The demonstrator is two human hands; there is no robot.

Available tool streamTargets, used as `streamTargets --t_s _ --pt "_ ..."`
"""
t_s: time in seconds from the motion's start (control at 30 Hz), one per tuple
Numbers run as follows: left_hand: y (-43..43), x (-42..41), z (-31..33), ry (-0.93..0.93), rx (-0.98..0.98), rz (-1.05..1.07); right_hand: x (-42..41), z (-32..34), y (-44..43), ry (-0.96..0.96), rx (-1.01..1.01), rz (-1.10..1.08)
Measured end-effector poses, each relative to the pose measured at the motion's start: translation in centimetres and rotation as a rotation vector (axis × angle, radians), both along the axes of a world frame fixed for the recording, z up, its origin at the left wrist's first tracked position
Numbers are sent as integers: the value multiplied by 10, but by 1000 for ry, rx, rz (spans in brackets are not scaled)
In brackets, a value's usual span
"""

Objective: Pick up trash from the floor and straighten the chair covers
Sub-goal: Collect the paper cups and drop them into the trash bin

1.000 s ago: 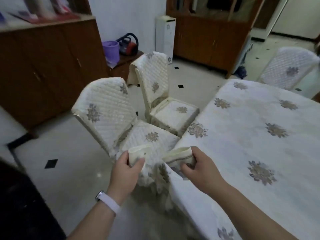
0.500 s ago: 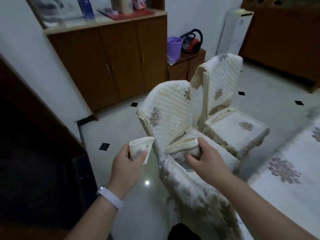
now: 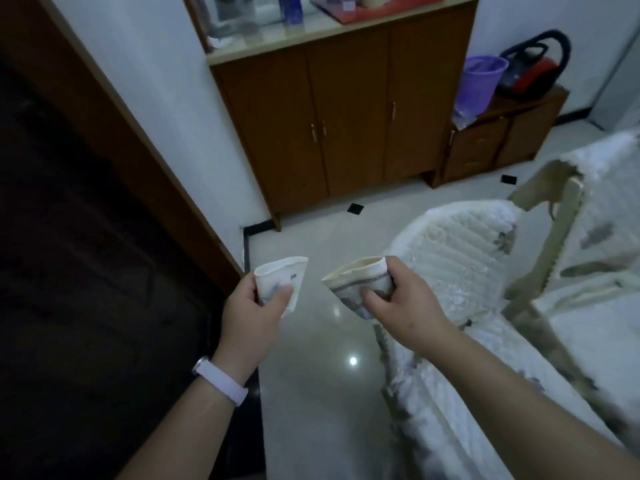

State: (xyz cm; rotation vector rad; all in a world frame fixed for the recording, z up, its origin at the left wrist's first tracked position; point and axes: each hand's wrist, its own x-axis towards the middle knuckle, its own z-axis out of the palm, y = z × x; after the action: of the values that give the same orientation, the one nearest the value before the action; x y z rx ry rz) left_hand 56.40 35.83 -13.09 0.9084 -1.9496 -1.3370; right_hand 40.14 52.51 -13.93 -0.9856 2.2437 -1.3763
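My left hand (image 3: 254, 311) grips a crushed white paper cup (image 3: 282, 277), held over the floor beside the dark doorway. My right hand (image 3: 403, 304) grips a second crushed paper cup (image 3: 358, 280) with a grey pattern, just left of the nearest chair. That chair (image 3: 460, 261) wears a quilted white cover. A second covered chair (image 3: 602, 216) stands behind it at the right; its cover corner is folded back, and the frame post shows.
A brown wooden cabinet (image 3: 322, 126) stands against the far wall. A low stand (image 3: 502, 136) carries a purple bin (image 3: 479, 83) and a red and black appliance (image 3: 530, 69). A dark doorway (image 3: 69, 237) fills the left. The glossy floor (image 3: 311, 375) lies between.
The view has swung left, away from the table and toward the cabinet and doorway. Both hands still hold their cups and have come off the chair, over the floor.
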Motion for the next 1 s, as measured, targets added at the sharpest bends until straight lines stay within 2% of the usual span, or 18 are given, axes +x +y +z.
streamTargets --t_s 0.2,0.33,0.67,1.0 --pt "-78 -3 -9 36 34 113 -18 -4 -86 10 23 94" --pt "-138 -14 -34 47 88 102 -27 -13 -144 30 76 83" --pt "-311 -76 -42 109 172 -31 -55 15 -303 142 128 -43" --pt "-401 -162 -44 66 168 -143 -120 5 -357 100 144 -280"
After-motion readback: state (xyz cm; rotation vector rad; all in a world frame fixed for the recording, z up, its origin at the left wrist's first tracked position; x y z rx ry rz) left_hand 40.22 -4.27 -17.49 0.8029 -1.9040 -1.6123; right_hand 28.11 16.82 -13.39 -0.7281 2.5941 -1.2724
